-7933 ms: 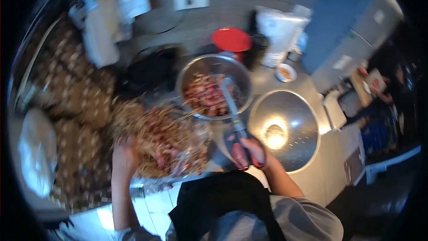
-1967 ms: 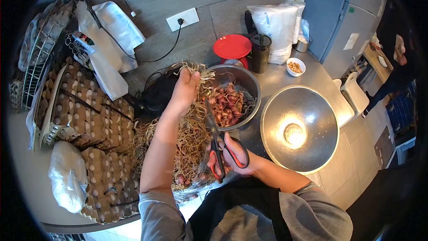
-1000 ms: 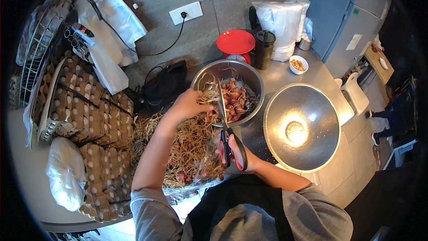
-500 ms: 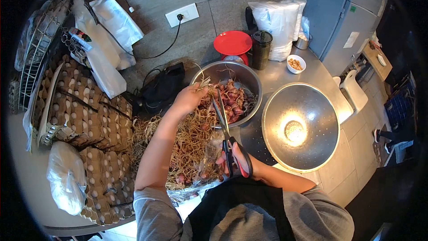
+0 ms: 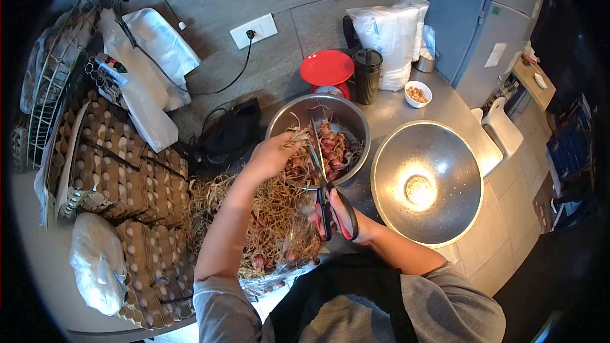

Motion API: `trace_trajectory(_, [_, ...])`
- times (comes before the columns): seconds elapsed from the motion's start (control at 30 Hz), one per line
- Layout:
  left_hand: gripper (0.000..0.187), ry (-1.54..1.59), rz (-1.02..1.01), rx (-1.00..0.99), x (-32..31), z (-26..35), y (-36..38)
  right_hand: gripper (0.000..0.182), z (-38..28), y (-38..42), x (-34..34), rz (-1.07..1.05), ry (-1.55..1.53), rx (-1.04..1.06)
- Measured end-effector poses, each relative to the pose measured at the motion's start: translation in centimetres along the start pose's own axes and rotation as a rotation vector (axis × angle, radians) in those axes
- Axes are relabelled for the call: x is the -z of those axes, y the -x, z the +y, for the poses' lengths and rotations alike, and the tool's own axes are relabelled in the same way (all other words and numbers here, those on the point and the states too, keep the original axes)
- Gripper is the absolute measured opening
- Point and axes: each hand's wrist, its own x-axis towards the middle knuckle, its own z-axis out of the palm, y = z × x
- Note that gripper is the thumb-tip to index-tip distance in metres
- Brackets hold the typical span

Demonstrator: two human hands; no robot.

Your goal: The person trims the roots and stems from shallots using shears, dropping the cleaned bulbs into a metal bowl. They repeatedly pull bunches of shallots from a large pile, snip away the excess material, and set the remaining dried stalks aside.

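My left hand is closed around the dry stems of a bunch of shallots, over the left rim of a steel bowl. Red-purple shallots lie inside that bowl. My right hand grips black-handled scissors, their parted blades pointing up beside the held bunch. Below my left forearm spreads a heap of dried stems and roots with a few shallots showing, partly on clear plastic.
A large perforated steel colander stands to the right. Behind are a red-topped scale, a dark tumbler, a white bag and a small white bowl. Stacked egg trays and a plastic bag fill the left.
The view has shifted slightly. My left hand stays on the stems, and the scissors in my right hand remain close beside the bunch with blades apart.
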Motion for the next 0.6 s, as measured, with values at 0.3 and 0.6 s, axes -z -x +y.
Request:
trace_trajectory(0.3, [0.045,0.140,-0.021,0.272,2.6,1.3,-0.5,0.078,0.8,3.7,1.3,-0.201,0.143,-0.173])
trace_trajectory(0.6, [0.045,0.139,0.079,0.101,1.2,-1.8,-1.1,0.078,-1.3,3.3,2.2,-0.280,0.106,-0.057])
